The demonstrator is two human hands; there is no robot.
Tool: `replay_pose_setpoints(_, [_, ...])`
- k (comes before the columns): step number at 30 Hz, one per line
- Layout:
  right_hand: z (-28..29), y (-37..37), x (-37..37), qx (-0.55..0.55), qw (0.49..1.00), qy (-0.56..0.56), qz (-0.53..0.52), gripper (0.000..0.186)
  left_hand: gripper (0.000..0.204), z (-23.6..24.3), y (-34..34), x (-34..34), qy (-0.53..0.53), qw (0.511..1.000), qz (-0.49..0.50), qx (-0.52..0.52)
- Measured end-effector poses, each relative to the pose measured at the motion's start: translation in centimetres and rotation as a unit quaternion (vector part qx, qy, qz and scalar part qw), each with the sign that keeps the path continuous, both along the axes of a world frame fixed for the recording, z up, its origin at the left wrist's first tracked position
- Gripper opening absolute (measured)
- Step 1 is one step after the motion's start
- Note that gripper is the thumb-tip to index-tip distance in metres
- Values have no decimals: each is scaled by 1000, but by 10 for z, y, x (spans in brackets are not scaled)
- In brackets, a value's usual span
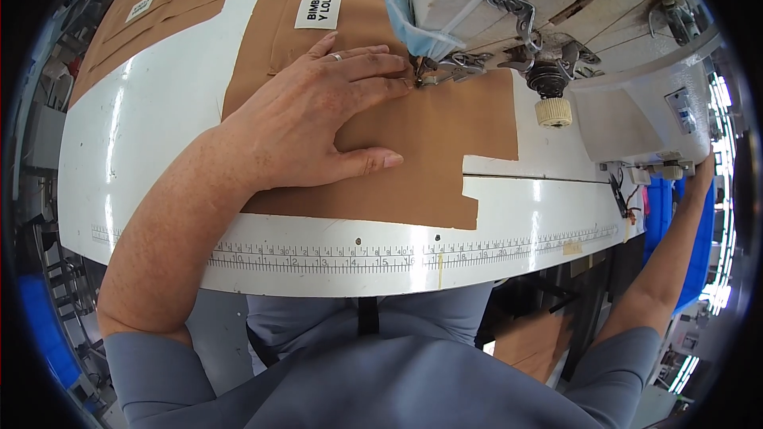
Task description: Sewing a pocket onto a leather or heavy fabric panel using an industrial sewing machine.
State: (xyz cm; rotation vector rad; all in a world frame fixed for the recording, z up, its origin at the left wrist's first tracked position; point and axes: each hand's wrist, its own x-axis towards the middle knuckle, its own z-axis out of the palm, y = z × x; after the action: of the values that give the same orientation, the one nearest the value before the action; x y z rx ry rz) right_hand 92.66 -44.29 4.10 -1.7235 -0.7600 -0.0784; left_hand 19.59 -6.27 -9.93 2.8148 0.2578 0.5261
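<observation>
My left hand (318,111) lies flat on a brown fabric panel (413,179), fingers spread, a ring on one of them. Its fingertips reach close to the needle area (417,75) of a white sewing machine (636,95). A white label (319,10) with dark print sits on the panel, beyond my hand. On the right, my right forearm (671,246) reaches up to the far right side of the machine head. The machine hides the fingers of my right hand, so what they touch cannot be seen.
A second brown panel (171,4) with a white label lies at the far left of the white table (143,135). A ruler strip (350,258) runs along the near edge. A light blue face mask (401,8) hangs on the machine. Blue bins (658,210) stand at the right.
</observation>
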Motion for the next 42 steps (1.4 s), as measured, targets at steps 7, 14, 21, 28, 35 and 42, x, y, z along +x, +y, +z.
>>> replay_pose_setpoints(7, [-28, 22, -69, 85, 996, 26, -6, 56, 66, -3, 4, 0, -12, 1000, -7, -6])
replay_pose_setpoints(14, [-27, 13, -91, 76, 995, -2, -60, 55, 69, 12, 5, -3, 13, 999, 41, 8])
replay_pose_setpoints(21, [-64, 52, -280, 102, 942, -269, -175, 35, 72, -1, 23, -14, 15, 978, 198, 69])
replay_pose_setpoints(28, [-96, 161, -478, -133, 918, 4, 373, 21, 73, 5, 21, -17, 70, 967, 218, 111])
replay_pose_setpoints(35, [-102, 220, -513, -188, 846, 187, 463, 26, 73, 1, 22, -14, 45, 968, 208, 133])
replay_pose_setpoints(42, [-118, 225, -503, -121, 862, 211, 444, 22, 68, 10, 17, -19, 39, 973, 211, 84])
